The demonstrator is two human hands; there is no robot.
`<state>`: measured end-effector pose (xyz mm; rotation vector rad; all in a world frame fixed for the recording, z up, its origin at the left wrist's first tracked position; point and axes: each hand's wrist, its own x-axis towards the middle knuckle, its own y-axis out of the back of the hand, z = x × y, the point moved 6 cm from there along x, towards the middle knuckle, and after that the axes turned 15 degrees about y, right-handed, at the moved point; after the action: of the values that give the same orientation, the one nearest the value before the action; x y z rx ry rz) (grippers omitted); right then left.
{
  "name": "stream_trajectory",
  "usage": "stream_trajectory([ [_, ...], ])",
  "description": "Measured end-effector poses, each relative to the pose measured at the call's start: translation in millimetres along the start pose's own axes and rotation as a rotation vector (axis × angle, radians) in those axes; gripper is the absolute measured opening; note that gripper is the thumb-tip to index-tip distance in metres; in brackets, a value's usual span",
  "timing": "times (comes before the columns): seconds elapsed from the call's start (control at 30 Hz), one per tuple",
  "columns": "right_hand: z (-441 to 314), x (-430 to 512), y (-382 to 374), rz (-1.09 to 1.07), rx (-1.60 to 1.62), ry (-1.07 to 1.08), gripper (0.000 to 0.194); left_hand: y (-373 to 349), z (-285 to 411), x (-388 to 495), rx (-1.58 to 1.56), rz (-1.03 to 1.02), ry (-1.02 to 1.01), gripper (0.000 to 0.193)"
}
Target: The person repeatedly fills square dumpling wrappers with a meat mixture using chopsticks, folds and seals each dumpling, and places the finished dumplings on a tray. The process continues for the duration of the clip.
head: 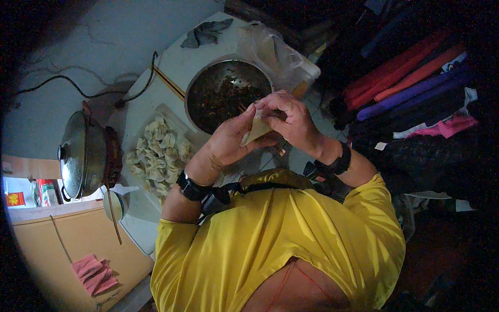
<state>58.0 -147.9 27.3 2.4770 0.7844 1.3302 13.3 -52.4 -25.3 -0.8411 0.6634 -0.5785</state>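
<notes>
My left hand [234, 140] holds a pale dough wrapper [257, 130] between thumb and fingers. On the wrapper's upper edge rest the bent fingers of my right hand [290, 119], pinching it. Both hands are just beyond the near right rim of a round metal bowl [190, 111] of dark chopped filling [230, 91]. Left of my left hand, a heap of folded dumplings [160, 150] lies in a clear plastic tray. Whether filling lies inside the wrapper is hidden by my fingers.
The white table [171, 58] bears a pair of wooden chopsticks [167, 82], a clear plastic bag [269, 46] and a crumpled dark cloth [204, 33]. At the left stand a lidded pan [74, 152] and a bowl [114, 206]. Hanging clothes [413, 85] are at the right.
</notes>
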Motion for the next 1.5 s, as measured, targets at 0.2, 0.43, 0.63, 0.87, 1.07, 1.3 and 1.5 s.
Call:
stream_trajectory([
  [0.2,-13,3,8,0.059,0.103,0.069,0.018,-8,2,-3,0.053,-0.114,-0.108,0.056],
  [0.43,-14,9,13,0.146,0.471,-0.207,0.009,-13,8,-19,0.758,0.235,-0.317,0.087],
  [0.63,-24,13,8,0.045,0.273,-0.033,0.01,-13,20,-22,0.931,0.523,-0.402,0.045],
  [0.87,-11,7,12,0.072,0.257,-0.001,0.017,-10,18,-19,0.826,0.535,-0.457,0.04],
  [1.07,14,-24,9,-0.056,0.303,-0.383,0.03,6,24,-25,0.723,0.692,-0.481,0.052],
  [1.3,4,-10,11,-0.05,0.092,-0.203,0.014,0,22,-13,1.019,0.584,-0.493,0.039],
  [1.5,-9,1,-3,-0.159,0.038,-0.165,0.01,-4,26,-12,1.492,0.709,-0.496,0.045],
])
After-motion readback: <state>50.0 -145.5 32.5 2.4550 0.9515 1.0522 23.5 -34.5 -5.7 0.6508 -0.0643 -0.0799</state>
